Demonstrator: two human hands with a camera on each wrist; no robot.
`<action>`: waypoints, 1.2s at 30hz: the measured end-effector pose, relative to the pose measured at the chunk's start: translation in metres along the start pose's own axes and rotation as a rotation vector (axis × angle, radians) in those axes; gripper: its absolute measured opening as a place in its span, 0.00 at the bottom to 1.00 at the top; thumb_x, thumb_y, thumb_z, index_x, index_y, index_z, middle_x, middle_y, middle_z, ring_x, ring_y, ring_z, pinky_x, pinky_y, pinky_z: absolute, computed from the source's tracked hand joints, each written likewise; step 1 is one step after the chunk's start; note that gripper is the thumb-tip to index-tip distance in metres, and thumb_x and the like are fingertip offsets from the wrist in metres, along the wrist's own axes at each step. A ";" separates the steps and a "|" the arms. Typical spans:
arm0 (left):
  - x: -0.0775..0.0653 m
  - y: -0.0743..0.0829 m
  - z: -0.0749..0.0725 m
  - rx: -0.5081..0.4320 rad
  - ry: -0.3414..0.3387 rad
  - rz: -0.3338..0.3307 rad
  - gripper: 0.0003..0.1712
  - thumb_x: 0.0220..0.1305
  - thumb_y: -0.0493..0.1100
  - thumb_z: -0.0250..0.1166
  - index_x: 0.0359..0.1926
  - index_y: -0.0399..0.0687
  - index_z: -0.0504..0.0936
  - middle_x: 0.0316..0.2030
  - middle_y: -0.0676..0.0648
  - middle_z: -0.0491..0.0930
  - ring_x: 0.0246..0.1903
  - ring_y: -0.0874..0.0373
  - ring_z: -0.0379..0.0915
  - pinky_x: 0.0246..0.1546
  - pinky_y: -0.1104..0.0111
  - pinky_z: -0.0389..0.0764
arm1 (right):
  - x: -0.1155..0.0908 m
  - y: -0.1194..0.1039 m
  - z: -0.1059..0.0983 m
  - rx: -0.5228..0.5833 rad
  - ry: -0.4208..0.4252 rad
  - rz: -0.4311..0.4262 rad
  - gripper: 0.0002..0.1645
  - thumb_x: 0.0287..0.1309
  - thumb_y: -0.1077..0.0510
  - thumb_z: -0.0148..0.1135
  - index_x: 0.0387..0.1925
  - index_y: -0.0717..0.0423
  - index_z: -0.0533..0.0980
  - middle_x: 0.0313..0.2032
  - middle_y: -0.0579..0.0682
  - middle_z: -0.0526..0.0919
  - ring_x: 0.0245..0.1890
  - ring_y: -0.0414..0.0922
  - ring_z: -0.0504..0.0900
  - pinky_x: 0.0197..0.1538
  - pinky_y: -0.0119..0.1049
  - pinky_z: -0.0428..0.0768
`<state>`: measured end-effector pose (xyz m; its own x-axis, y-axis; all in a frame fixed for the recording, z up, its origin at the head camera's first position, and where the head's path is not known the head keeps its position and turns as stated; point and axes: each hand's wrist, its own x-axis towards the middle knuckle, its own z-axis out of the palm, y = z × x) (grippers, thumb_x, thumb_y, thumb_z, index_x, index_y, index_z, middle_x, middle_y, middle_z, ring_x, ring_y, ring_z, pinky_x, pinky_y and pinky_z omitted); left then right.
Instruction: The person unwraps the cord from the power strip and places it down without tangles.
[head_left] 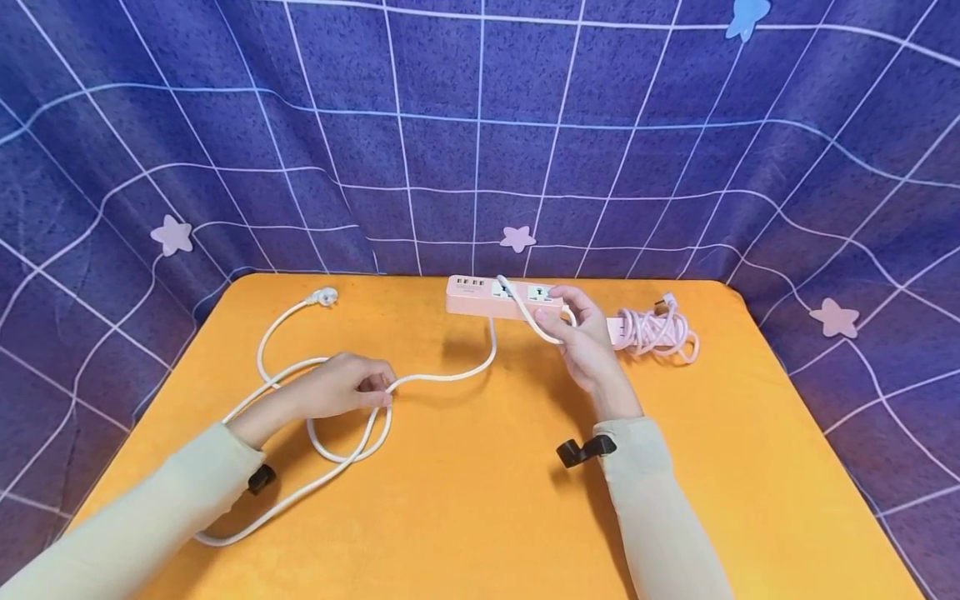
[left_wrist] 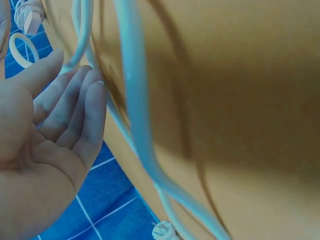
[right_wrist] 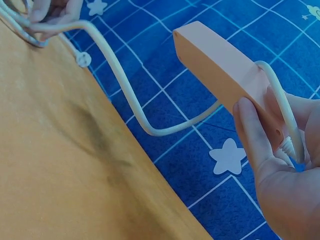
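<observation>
My right hand (head_left: 588, 342) grips one end of a pink power strip (head_left: 468, 306), held above the back of the table. The strip's sockets show in the head view; its plain underside (right_wrist: 210, 60) faces the right wrist camera. Its white cord (head_left: 442, 378) loops over the strip near my right hand, then hangs down and runs left. My left hand (head_left: 347, 386) pinches this cord between thumb and fingertips, low over the table. Beyond that hand, the cord lies in loose loops and ends in a white plug (head_left: 326, 297) at the back left.
A second pink power strip (head_left: 615, 332), its pink cord (head_left: 647, 333) wound around it, lies behind my right hand. An orange cloth (head_left: 480, 500) covers the table. A blue curtain (head_left: 442, 150) with a white grid and stars hangs behind and at both sides.
</observation>
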<state>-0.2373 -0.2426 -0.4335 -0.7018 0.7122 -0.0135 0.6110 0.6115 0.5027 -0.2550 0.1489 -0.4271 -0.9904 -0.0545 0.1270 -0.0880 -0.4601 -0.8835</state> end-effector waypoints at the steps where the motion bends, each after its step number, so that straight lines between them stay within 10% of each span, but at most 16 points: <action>1: 0.000 0.000 -0.002 0.007 0.010 -0.002 0.07 0.70 0.42 0.74 0.45 0.49 0.86 0.30 0.62 0.85 0.32 0.68 0.80 0.38 0.68 0.83 | 0.000 0.000 0.000 0.000 -0.002 0.000 0.23 0.66 0.79 0.60 0.47 0.48 0.79 0.55 0.50 0.73 0.41 0.42 0.85 0.45 0.30 0.87; 19: 0.035 0.035 -0.032 0.017 0.224 0.015 0.18 0.70 0.47 0.74 0.57 0.48 0.86 0.44 0.52 0.89 0.42 0.61 0.84 0.46 0.61 0.87 | -0.001 0.000 0.001 -0.004 -0.015 -0.009 0.22 0.65 0.78 0.62 0.46 0.47 0.79 0.58 0.49 0.70 0.40 0.41 0.83 0.45 0.30 0.87; 36: 0.079 0.079 -0.008 -0.032 0.279 0.000 0.12 0.68 0.47 0.74 0.48 0.47 0.89 0.39 0.52 0.89 0.40 0.58 0.85 0.43 0.63 0.87 | -0.001 0.000 0.000 0.026 -0.020 -0.022 0.21 0.64 0.77 0.66 0.47 0.48 0.79 0.55 0.50 0.73 0.38 0.41 0.85 0.46 0.30 0.87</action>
<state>-0.2473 -0.1413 -0.3884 -0.7784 0.5869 0.2226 0.6020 0.5977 0.5295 -0.2538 0.1486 -0.4273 -0.9859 -0.0619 0.1556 -0.1066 -0.4842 -0.8684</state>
